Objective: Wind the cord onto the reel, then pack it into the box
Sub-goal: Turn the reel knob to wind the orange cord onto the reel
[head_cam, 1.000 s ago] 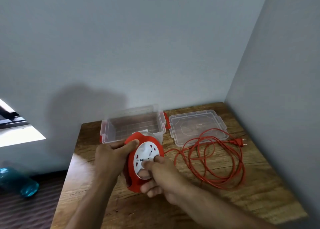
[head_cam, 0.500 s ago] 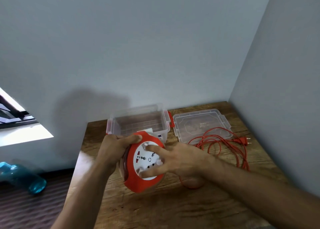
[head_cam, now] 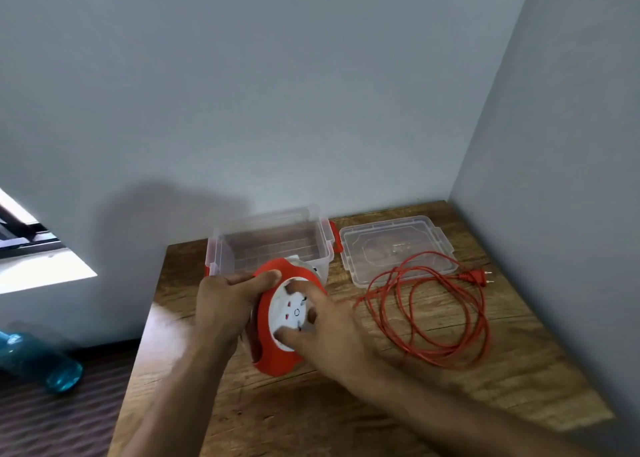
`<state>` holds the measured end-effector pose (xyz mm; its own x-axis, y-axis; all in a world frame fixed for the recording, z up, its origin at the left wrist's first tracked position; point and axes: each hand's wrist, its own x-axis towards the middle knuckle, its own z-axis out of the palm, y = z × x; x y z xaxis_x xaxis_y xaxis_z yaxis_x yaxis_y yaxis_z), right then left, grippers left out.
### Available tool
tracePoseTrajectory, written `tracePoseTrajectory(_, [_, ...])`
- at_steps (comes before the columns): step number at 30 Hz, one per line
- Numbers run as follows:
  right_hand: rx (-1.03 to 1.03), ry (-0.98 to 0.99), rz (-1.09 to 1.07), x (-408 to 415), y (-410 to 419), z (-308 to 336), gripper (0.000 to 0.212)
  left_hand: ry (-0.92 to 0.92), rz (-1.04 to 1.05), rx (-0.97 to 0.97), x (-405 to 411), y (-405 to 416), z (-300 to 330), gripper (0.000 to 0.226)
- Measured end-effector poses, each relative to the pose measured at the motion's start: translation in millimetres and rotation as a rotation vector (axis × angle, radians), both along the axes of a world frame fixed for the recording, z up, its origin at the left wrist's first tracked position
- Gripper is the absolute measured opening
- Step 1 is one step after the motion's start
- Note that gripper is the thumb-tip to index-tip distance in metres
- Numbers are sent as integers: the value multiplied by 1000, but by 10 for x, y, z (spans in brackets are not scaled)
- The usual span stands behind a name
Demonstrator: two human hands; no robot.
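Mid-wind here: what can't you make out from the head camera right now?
- How much cord is already wound on the reel: the left hand and the red rim cover the spool.
- Where the cord joins the reel: behind the right hand.
- The right hand's hold on the white face: gripping or only pressing, unclear.
- Blue bottle: blurred and cut off by the left edge.
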<state>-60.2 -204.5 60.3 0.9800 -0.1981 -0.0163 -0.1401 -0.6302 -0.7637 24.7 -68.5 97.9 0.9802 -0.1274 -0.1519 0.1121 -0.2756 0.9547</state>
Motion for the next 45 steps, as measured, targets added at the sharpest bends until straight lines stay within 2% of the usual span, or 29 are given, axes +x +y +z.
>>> tracePoseTrajectory(3, [879, 316, -334, 13, 170, 58, 50, -85, 5, 14, -130, -90, -47, 10])
tracePoseTrajectory(4, [1060, 412, -400, 22, 179, 99, 46, -105, 1, 8, -162, -110, -59, 12])
tracePoseTrajectory(6, [1153, 488, -405, 8, 124, 168, 41, -107, 12, -10, -172, -119, -76, 14])
tracePoseTrajectory(8, [1035, 452, -294, -19, 27, 168, 36, -72, 34, -25, -131, -101, -70, 12])
tracePoseTrajectory(9, [901, 423, -240, -36, -20, 157, 38, -47, 40, -42, -109, -89, -65, 13])
tracePoseTrajectory(10, [697, 377, -203, -53, -72, 134, 41, -25, 39, -57, -88, -76, -76, 12])
tracePoseTrajectory(13, [-168, 127, -113, -105, -265, 68, 44, 21, 50, -82, -53, -60, -106, 12])
tracePoseTrajectory(14, [-346, 30, -42, -122, -319, 67, 40, 33, 53, -83, -35, -59, -111, 12])
tracePoseTrajectory(16, [-557, -92, 213, -133, -396, 79, 45, 56, 40, -58, 16, -45, -109, 12])
tracePoseTrajectory(18, [-756, -128, 482, -95, -479, 68, 57, 70, -7, -9, 69, -19, -87, 13])
tracePoseTrajectory(21, [-919, -223, 731, 32, -615, 96, 75, 94, -98, 74, 146, 31, -3, 19])
tracePoseTrajectory(26, [-1042, -356, 1020, 242, -649, 209, 73, 172, -271, 215, 293, 82, 175, 25])
tracePoseTrajectory(29, [-1017, -260, 1029, 308, -518, 211, 79, 179, -308, 245, 324, 46, 220, 27])
tracePoseTrajectory(33, [-1016, -297, 924, 293, -385, 172, 61, 169, -261, 216, 327, 29, 181, 27])
tracePoseTrajectory(35, [-1017, -312, 873, 277, -367, 128, 60, 161, -229, 182, 323, 39, 155, 27])
tracePoseTrajectory(37, [-910, -290, 698, 254, -355, 65, 62, 136, -176, 151, 315, 26, 130, 28])
tracePoseTrajectory(39, [-605, -224, 342, 199, -297, -23, 62, 93, -95, 128, 290, -44, 98, 27])
tracePoseTrajectory(40, [-389, -160, 156, 155, -216, -58, 62, 74, -50, 114, 266, -96, 81, 25])
tracePoseTrajectory(42, [195, 11, -143, 95, 4, -103, 58, 26, -5, 113, 194, -197, 32, 22])
tracePoseTrajectory(44, [770, 211, -362, 110, 110, -78, 48, -44, -21, 165, 95, -288, -18, 28])
tracePoseTrajectory(45, [985, 332, -440, 124, 116, -22, 43, -73, -30, 190, 55, -318, -37, 31])
